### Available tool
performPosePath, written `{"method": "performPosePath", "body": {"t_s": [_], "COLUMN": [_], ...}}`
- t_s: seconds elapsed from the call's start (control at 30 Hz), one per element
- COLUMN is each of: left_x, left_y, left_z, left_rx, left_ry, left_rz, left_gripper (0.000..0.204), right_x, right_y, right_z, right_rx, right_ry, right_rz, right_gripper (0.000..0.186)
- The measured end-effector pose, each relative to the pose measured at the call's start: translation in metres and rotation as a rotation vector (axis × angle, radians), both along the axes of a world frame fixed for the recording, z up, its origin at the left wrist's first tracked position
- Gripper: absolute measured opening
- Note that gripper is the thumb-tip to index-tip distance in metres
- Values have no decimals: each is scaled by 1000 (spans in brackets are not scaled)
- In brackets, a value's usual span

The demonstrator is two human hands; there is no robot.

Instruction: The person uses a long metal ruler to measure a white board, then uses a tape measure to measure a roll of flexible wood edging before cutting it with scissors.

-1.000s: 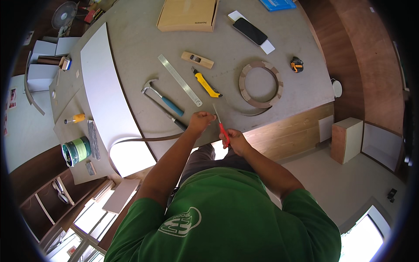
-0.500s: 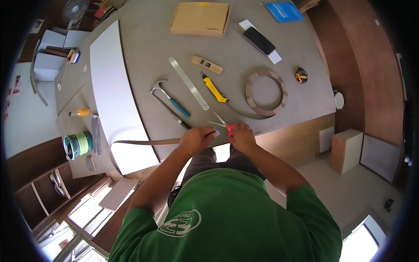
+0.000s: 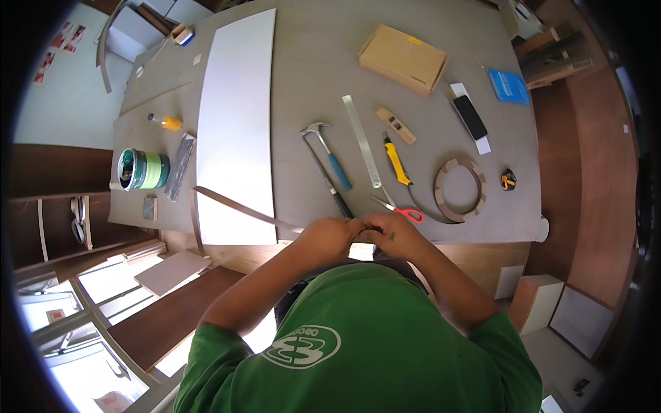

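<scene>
Fingers [image 3: 353, 226] tight on brown strip [image 3: 244, 209]

And there the brown strip [image 3: 248, 212] vanished behind the left hand [image 3: 329, 235], its end lost to view! The right hand [image 3: 399, 234] had its fingertips tucked against the other's, so its grip couldn't be read. Farther up, the phone [image 3: 470, 117] covered the middle of the white slip [image 3: 483, 146]. The green shirt [image 3: 385, 344] ran off the lower edge; a dark object [image 3: 582, 387], lower right, was too small to name.
</scene>
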State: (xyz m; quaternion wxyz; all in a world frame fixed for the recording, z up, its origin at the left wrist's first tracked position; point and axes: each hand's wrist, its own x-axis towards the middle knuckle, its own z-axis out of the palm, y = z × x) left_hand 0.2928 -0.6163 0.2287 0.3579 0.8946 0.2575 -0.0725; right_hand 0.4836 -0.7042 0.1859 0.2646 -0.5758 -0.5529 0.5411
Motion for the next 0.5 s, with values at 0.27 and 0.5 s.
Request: {"method": "performPosePath", "body": {"t_s": [0.27, 0.5], "left_x": [-166, -273], "left_y": [87, 125], "left_z": [37, 79], "left_rx": [42, -93], "left_ry": [340, 409], "left_rz": [193, 154], "left_gripper": [35, 34], "right_x": [102, 253], "right_y": [-45, -249], "right_z": [41, 40], "right_rx": [50, -180], "right_ry": [-165, -358], "right_rz": [-350, -1123], "right_gripper": [18, 14]}}
